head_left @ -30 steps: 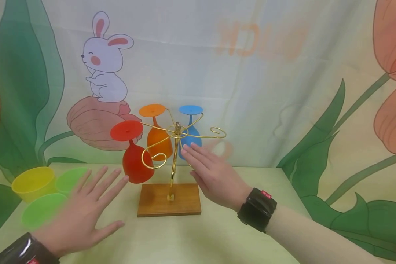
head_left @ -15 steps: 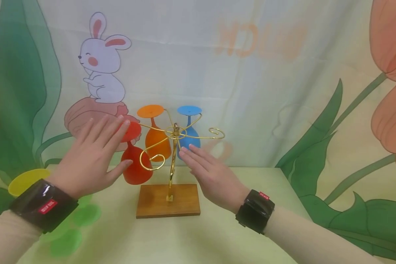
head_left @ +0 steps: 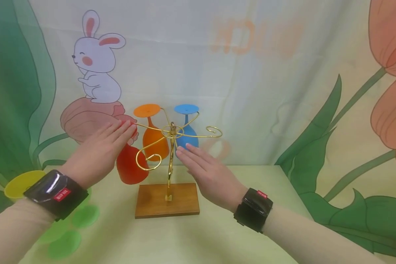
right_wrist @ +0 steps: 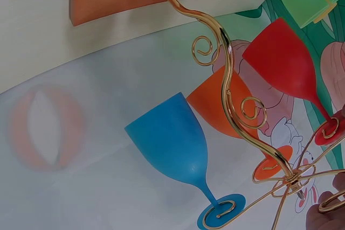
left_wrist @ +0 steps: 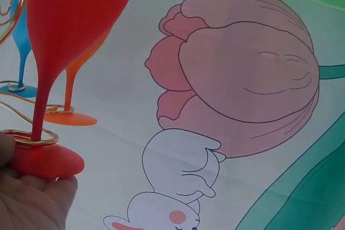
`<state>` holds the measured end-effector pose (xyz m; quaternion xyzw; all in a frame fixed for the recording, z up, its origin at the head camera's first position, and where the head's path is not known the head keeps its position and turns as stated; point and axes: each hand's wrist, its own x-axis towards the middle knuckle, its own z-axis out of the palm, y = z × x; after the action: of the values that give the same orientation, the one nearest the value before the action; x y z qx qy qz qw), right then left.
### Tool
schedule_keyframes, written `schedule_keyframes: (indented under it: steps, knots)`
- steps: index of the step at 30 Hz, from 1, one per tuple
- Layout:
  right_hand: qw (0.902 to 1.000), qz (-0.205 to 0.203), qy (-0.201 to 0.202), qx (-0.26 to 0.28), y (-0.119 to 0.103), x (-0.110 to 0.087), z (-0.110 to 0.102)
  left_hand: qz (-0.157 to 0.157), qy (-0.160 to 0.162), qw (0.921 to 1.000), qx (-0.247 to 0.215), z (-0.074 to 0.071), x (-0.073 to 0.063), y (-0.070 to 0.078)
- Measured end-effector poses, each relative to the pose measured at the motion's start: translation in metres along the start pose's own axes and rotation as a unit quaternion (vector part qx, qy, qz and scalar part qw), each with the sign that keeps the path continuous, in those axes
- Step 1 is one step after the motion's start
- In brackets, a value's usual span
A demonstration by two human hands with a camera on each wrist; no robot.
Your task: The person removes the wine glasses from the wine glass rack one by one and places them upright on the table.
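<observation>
A gold wire rack (head_left: 171, 146) stands on a wooden base (head_left: 167, 200). Three goblets hang upside down from its arms: red (head_left: 130, 168), orange (head_left: 155, 143) and blue (head_left: 187, 137). My left hand (head_left: 99, 150) reaches in from the left with straight fingers lying on the red goblet's foot. In the left wrist view that red foot (left_wrist: 46, 160) rests against the fingers (left_wrist: 32, 203), with the wire loop around the stem. My right hand (head_left: 208, 174) hovers flat and empty just right of the rack's post, in front of the blue goblet (right_wrist: 172, 138).
A yellow cup (head_left: 19, 183) and green cups (head_left: 72, 227) sit at the table's left, partly behind my left forearm. A printed cloth with a rabbit (head_left: 95, 62) hangs close behind the rack. The pale table (head_left: 224, 238) runs forward and right of the base.
My left hand has risen from low over the table to the red goblet's foot, and the red goblet now hangs slightly tilted. The right hand has barely moved.
</observation>
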<state>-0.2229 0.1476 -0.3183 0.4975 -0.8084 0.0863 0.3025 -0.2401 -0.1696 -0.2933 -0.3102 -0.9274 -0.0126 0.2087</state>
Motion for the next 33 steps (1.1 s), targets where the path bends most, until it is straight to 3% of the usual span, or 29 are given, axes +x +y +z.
schedule_keyframes:
  steps: [7, 12, 15, 21, 27, 33]
  knots:
    - [1.0, -0.007, 0.003, -0.006, -0.001, 0.001, 0.001, -0.026, -0.011, 0.9991, -0.03, -0.006, 0.009, -0.002]
    - [1.0, -0.007, 0.002, -0.004, -0.001, 0.001, 0.001, -0.047, -0.02, 0.9985, -0.022, -0.008, 0.02, -0.001]
    - [1.0, -0.007, 0.001, -0.004, -0.001, 0.001, 0.001, -0.045, -0.014, 0.9987, -0.017, -0.007, 0.028, 0.001]
    - [1.0, -0.004, -0.001, -0.005, -0.001, 0.001, 0.001, -0.013, 0.019, 0.9996, -0.015, -0.004, 0.038, 0.008]
    - [1.0, -0.002, -0.004, -0.003, 0.0, 0.0, 0.0, 0.014, 0.024, 0.9994, -0.019, -0.004, 0.033, 0.017]
    - [1.0, 0.003, -0.008, 0.004, 0.0, 0.0, -0.001, 0.04, 0.05, 0.9975, -0.029, -0.005, 0.015, 0.024]
